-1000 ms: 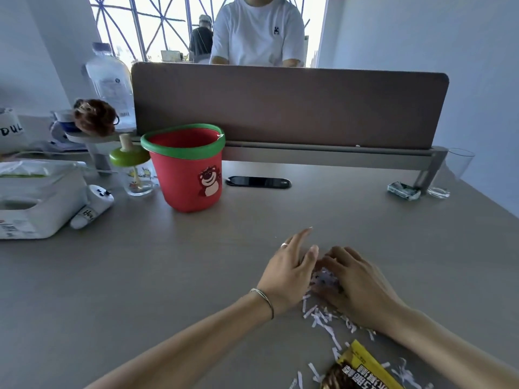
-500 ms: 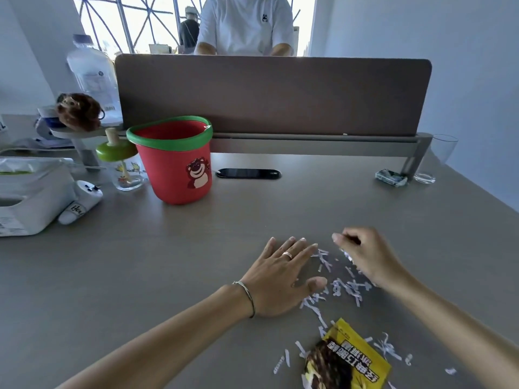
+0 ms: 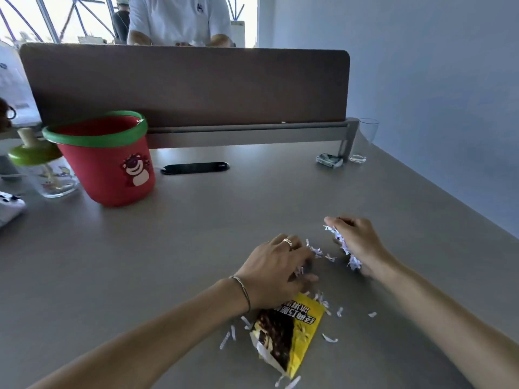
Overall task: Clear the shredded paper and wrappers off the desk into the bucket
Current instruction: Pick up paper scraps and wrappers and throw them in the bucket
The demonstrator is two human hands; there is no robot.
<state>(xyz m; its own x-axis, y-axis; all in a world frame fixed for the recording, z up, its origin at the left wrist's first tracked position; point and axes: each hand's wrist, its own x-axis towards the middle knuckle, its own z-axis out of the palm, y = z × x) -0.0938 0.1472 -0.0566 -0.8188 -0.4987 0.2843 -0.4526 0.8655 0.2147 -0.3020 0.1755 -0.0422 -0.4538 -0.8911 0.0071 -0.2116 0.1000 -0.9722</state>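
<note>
Nearest, at about 6 o'clock on the grey desk [image 3: 168, 248], lies a yellow snack wrapper [image 3: 292, 335] with a dark picture on it, loose paper shreds [image 3: 330, 338] scattered around it. Just beyond, the left hand [image 3: 276, 269] lies palm down over more shreds, its heel touching the wrapper's far edge; its fingers curl toward the paper beneath, blurred, so whether they grip any cannot be told. A ring and a thin wrist bracelet show on it. At 1 o'clock from it, a little apart, the right hand [image 3: 355, 244] has its fingers closed around a bunch of shredded paper [image 3: 341, 242], strips sticking out below the fist.

Farther off, at 10 o'clock, stands a red bucket [image 3: 112, 169] with a green rim and a bear picture; its inside is mostly hidden from here. Left of it sits a glass jar [image 3: 45, 175] with a green lid. A black slot [image 3: 195, 167] lies at 12 o'clock, and a crumpled wrapper [image 3: 329, 159] beside a clear glass [image 3: 363, 141] at 1 o'clock. A brown divider [image 3: 196, 85] closes the desk's far edge, with a person in a white shirt [image 3: 179, 18] behind it.
</note>
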